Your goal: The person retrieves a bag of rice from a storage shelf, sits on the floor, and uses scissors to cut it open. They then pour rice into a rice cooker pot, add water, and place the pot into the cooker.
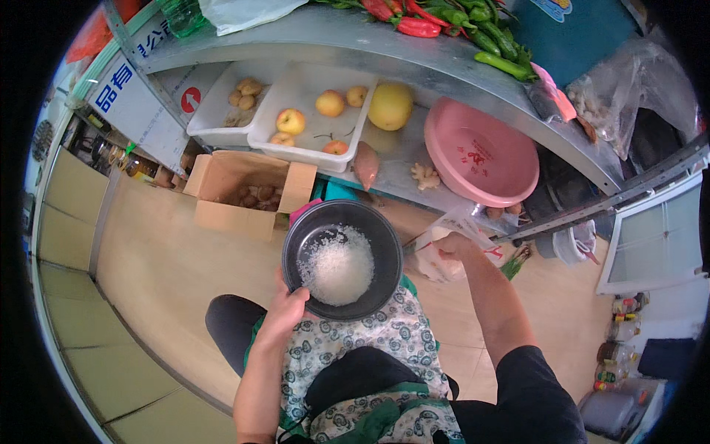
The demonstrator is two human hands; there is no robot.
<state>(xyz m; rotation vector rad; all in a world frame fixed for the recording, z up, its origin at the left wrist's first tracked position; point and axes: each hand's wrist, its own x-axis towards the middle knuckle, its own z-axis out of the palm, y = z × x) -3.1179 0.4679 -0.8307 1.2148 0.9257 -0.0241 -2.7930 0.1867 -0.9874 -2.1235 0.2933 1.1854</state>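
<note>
A dark grey inner cooking pot (388, 261) is tilted above my lap, with white rice grains (338, 266) spread over its bottom. My left hand (293, 299) grips the rim at its lower left, thumb on top. To the right of the pot, my right hand (456, 247) has its fingers curled at the mouth of a clear plastic bag (444, 269) with whitish contents and some red print. Part of the bag is hidden behind that hand and forearm.
A metal shelf (333, 47) crosses in front, peppers (488, 33) on top. Below are a white bin with apples (290, 121), a pomelo (390, 106), a sweet potato (366, 165), ginger (425, 176) and a pink basin (482, 155). An open cardboard box (236, 213) stands left.
</note>
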